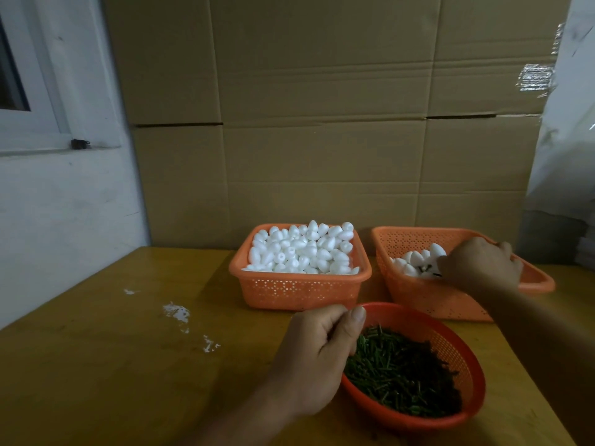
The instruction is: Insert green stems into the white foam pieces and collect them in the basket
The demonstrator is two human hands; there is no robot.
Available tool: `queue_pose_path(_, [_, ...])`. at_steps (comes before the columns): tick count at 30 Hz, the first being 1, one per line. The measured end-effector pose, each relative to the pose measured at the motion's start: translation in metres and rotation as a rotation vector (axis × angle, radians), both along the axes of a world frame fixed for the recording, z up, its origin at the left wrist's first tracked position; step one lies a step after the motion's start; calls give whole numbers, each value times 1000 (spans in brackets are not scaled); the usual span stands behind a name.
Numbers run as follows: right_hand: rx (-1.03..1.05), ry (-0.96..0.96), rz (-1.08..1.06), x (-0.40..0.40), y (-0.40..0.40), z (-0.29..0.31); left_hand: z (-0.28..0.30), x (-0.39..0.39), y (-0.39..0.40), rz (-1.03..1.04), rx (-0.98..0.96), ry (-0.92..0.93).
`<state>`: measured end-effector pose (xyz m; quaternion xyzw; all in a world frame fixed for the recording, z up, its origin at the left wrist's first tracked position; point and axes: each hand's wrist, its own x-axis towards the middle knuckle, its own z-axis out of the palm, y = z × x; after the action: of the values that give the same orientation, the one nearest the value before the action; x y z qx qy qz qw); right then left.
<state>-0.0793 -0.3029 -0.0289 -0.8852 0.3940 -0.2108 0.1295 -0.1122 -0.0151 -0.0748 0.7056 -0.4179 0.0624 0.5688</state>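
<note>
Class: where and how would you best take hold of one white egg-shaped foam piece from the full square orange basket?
Pinch a top-layer white egg-shaped foam piece across its rounded sides, fingers coming from above: the pieces heap above the square orange basket's rim, and its walls block the sides.

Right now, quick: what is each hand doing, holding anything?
Left hand: fingers curled at the rim of the round basket of green stems; what it holds cannot be told.
Right hand: reaching into the right orange basket; grip cannot be told.
</note>
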Motion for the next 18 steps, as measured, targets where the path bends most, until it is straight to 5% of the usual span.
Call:
queue_pose_path(9, [76,-288,109,-33,18,7,-1,7,3,71,-2,12])
queue_pose_path(18, [165,-469,604,-93,84,-4,33,74,-2,406,122,-31])
